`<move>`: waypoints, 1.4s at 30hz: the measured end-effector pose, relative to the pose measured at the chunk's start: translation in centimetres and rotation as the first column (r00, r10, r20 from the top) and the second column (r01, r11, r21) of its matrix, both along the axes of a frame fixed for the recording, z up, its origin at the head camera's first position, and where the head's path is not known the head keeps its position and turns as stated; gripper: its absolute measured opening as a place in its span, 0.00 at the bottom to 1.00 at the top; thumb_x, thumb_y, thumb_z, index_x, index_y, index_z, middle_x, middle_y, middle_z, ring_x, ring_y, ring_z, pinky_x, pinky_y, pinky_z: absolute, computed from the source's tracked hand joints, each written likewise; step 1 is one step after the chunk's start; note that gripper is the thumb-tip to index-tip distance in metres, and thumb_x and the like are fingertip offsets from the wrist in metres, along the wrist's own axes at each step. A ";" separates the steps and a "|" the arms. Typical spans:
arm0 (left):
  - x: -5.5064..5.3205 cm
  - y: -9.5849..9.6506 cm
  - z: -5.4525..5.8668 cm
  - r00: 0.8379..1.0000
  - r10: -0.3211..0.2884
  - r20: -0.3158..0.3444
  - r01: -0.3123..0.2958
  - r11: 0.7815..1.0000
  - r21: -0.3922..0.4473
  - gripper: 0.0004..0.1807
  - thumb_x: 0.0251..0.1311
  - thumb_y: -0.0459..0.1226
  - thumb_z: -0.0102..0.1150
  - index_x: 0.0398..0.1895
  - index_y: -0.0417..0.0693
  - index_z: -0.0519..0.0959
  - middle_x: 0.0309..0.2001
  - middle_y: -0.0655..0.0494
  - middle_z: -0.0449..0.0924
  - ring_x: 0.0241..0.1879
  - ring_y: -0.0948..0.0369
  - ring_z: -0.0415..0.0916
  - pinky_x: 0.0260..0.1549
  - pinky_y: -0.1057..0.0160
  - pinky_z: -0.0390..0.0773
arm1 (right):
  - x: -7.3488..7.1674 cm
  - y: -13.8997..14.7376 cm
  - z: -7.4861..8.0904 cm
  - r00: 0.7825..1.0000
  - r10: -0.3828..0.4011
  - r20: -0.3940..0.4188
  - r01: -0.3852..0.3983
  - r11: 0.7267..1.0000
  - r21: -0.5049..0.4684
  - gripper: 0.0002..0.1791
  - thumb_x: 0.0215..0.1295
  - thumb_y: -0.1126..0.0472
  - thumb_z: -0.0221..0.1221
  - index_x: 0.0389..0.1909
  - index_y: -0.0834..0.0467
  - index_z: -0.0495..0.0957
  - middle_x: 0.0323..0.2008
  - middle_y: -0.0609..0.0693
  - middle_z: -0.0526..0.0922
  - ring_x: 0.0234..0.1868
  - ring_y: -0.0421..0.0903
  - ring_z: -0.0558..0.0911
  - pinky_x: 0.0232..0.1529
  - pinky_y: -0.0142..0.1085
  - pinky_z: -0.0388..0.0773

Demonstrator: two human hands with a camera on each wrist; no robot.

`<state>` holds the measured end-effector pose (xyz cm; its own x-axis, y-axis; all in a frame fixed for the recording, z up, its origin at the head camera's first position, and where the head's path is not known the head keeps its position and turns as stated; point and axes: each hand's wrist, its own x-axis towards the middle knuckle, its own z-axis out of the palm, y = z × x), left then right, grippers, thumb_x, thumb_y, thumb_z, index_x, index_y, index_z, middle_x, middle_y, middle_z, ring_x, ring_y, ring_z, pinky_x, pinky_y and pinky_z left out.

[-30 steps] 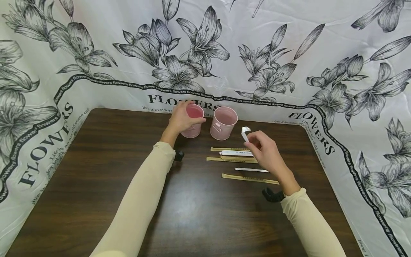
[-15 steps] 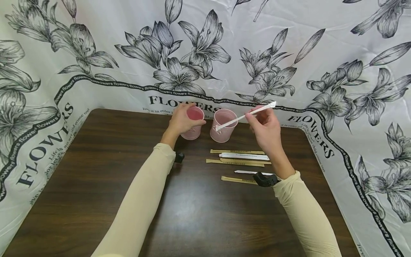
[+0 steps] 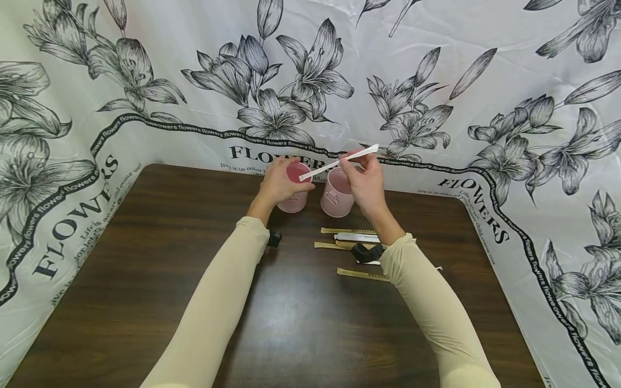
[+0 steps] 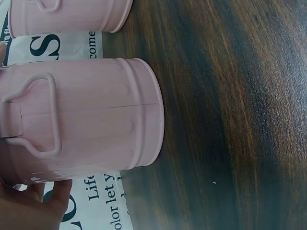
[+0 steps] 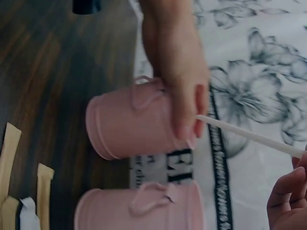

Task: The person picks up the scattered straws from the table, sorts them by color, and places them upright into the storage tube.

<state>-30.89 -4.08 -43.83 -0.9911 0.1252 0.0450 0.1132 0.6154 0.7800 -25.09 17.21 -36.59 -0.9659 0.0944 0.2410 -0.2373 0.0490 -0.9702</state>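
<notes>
Two small pink metal buckets with little side handles stand upright side by side at the table's back edge. My left hand (image 3: 278, 186) grips the left bucket (image 3: 293, 203) around its rim, thumb on the near side. In the left wrist view, that bucket (image 4: 100, 115) fills the middle, its base on the wood. My right hand (image 3: 366, 182) pinches a slim white paper-wrapped straw (image 3: 333, 164), held slanted above the right bucket (image 3: 336, 202). The straw's lower end overlaps the left bucket's mouth in the head view. In the right wrist view, the straw (image 5: 249, 133) reaches toward my left hand (image 5: 177, 76).
Several slim wrapped sticks lie on the dark wooden table (image 3: 160, 280), among them a brown one (image 3: 361, 275) and a white one (image 3: 356, 237), partly under my right forearm. Floral white cloth (image 3: 208, 108) hangs close behind the buckets.
My right hand has lifted the white straw from over the wrapped sticks and brought it up and left, its lower end now over the left bucket's mouth. My left hand keeps its hold.
</notes>
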 end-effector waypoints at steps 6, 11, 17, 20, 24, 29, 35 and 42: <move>0.1 0.0 -0.2 1.000 0.008 -0.001 -0.008 1.000 -0.003 0.50 0.43 0.60 0.79 0.72 0.60 0.70 0.73 0.48 0.62 0.71 0.46 0.61 0.61 0.35 0.72 | -0.1 -2.1 -1.4 0.998 0.038 0.052 -0.043 0.993 0.109 0.18 0.71 0.62 0.62 0.56 0.65 0.72 0.41 0.44 0.80 0.24 0.36 0.75 0.22 0.27 0.69; 0.1 0.1 -0.2 1.000 0.006 0.004 -0.006 1.000 -0.003 0.50 0.44 0.61 0.78 0.73 0.61 0.70 0.73 0.47 0.62 0.70 0.46 0.62 0.60 0.35 0.73 | 0.0 -2.8 -2.2 0.997 0.054 0.051 -0.058 0.996 0.071 0.19 0.71 0.64 0.62 0.57 0.69 0.71 0.40 0.47 0.82 0.20 0.34 0.73 0.19 0.27 0.69; 0.2 0.1 -0.2 1.000 0.002 0.008 -0.002 1.000 0.004 0.50 0.45 0.59 0.78 0.73 0.60 0.69 0.73 0.47 0.62 0.70 0.46 0.62 0.59 0.35 0.74 | 0.2 -2.9 -2.5 0.995 0.080 0.065 -0.086 0.993 0.085 0.20 0.70 0.65 0.63 0.59 0.65 0.72 0.44 0.49 0.81 0.19 0.39 0.73 0.19 0.27 0.70; 0.3 0.0 -0.2 1.000 0.009 0.008 -0.009 1.000 0.001 0.49 0.45 0.60 0.78 0.73 0.61 0.70 0.73 0.47 0.61 0.70 0.46 0.62 0.60 0.35 0.73 | 0.4 -2.5 -2.7 0.990 0.103 0.101 -0.117 0.982 0.145 0.23 0.69 0.65 0.63 0.62 0.62 0.71 0.50 0.52 0.80 0.22 0.43 0.75 0.21 0.26 0.72; 0.4 -0.1 -0.1 1.000 0.023 0.015 -0.023 1.000 -0.009 0.49 0.45 0.59 0.78 0.73 0.61 0.69 0.75 0.48 0.60 0.73 0.45 0.60 0.62 0.33 0.70 | 1.0 -1.6 -3.3 0.983 0.123 0.137 -0.157 0.949 0.273 0.27 0.69 0.62 0.64 0.66 0.60 0.68 0.57 0.57 0.79 0.30 0.49 0.80 0.25 0.27 0.76; 0.6 -0.2 0.0 1.000 0.022 0.015 -0.022 1.000 -0.014 0.50 0.45 0.59 0.78 0.73 0.61 0.69 0.75 0.48 0.60 0.73 0.45 0.59 0.62 0.34 0.71 | 2.8 0.4 -4.3 0.979 0.121 0.162 -0.181 0.881 0.436 0.28 0.69 0.59 0.65 0.66 0.58 0.68 0.60 0.59 0.78 0.35 0.50 0.82 0.29 0.30 0.79; 0.4 -0.1 -0.1 1.000 0.021 0.004 -0.021 1.000 -0.022 0.50 0.44 0.59 0.78 0.73 0.61 0.69 0.74 0.49 0.61 0.72 0.46 0.60 0.63 0.36 0.71 | 5.2 3.9 -5.0 0.979 0.121 0.166 -0.199 0.758 0.622 0.26 0.69 0.56 0.65 0.65 0.58 0.71 0.59 0.57 0.79 0.32 0.49 0.78 0.30 0.33 0.75; 0.1 0.1 0.0 1.000 0.015 0.010 -0.015 1.000 -0.016 0.49 0.45 0.58 0.78 0.73 0.61 0.69 0.76 0.48 0.59 0.75 0.45 0.57 0.65 0.34 0.69 | 7.3 7.7 -5.7 0.977 0.119 0.176 -0.211 0.647 0.733 0.21 0.67 0.60 0.67 0.58 0.60 0.76 0.52 0.57 0.83 0.30 0.44 0.78 0.31 0.33 0.74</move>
<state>-30.75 -3.94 -43.82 -0.9932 0.1113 0.0334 0.0964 0.6289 0.7715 -17.77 24.90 -42.33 -0.9701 -0.2359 0.0577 -0.2168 0.7341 -0.6435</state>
